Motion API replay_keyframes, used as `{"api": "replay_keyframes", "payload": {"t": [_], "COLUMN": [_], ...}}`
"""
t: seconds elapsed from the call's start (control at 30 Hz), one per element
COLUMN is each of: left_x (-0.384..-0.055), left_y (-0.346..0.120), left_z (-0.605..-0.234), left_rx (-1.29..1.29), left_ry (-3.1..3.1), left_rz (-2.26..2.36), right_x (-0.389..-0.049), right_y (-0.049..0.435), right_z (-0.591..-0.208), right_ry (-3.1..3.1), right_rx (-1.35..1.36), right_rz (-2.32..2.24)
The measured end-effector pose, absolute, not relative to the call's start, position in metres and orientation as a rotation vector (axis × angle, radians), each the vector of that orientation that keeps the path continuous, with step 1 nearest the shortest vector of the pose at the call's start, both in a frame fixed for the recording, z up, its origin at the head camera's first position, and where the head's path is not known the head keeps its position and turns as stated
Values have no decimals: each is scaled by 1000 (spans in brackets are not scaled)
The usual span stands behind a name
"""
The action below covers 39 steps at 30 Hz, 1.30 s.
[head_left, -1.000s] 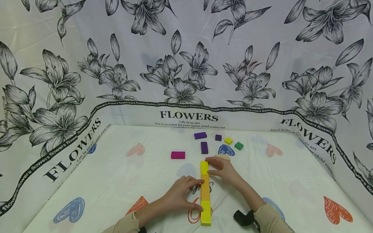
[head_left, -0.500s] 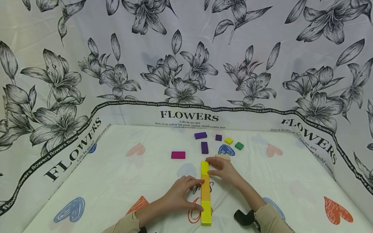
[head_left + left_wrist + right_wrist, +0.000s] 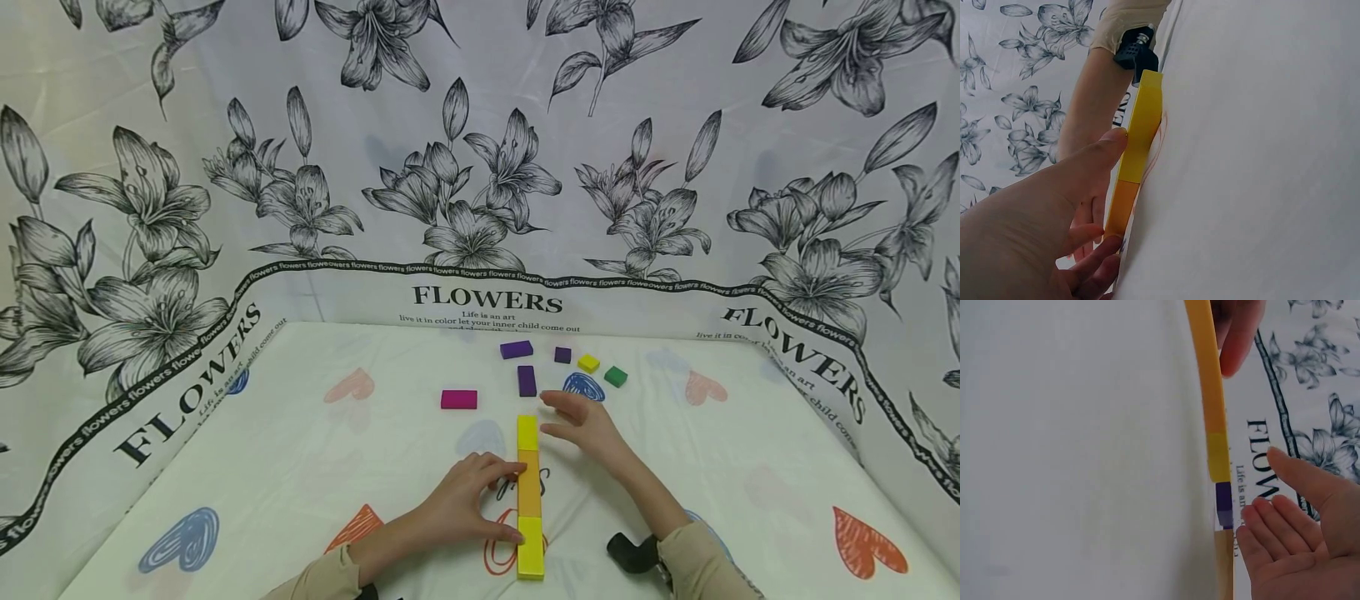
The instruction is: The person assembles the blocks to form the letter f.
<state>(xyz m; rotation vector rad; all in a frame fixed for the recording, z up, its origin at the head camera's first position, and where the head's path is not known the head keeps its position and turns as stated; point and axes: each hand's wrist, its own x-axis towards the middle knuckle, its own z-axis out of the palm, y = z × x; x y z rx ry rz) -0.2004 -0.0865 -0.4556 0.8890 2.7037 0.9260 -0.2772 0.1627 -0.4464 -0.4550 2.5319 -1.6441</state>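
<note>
A straight row of blocks runs along the table in the head view: a long yellow block [image 3: 531, 554] nearest, an orange block [image 3: 529, 496] in the middle, a short yellow block [image 3: 527, 432] at the far end. On the row's left side lies my left hand [image 3: 461, 500]; its thumb touches the long yellow block and a fingertip touches the orange one. My right hand [image 3: 592, 429] hovers just right of the far end, apart from the row, holding nothing; the right wrist view shows its fingers extended. A plain wood block [image 3: 1225, 562] appears there, hidden by that hand in the head view.
Beyond the row lie two purple blocks [image 3: 527, 381], a small dark purple cube [image 3: 562, 355], a small yellow block [image 3: 588, 363] and a green block [image 3: 616, 376]. A magenta block [image 3: 459, 400] sits to the left. Flower-printed cloth [image 3: 480, 208] walls the table's back and sides.
My right hand has let go of the short yellow block and moved slightly right and away, its fingers now apart from the row. The left hand and the blocks stay put.
</note>
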Motion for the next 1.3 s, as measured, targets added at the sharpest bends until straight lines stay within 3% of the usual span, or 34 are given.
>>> {"api": "replay_keyframes", "payload": {"t": [1.3], "left_x": [-201], "left_y": [-86], "left_z": [-456], "left_rx": [893], "left_ry": [2715], "left_rz": [909], "right_x": [-298], "right_y": [210], "right_z": [-453], "right_ry": [2563], "right_rx": [-311], "right_rz": [-1778]}}
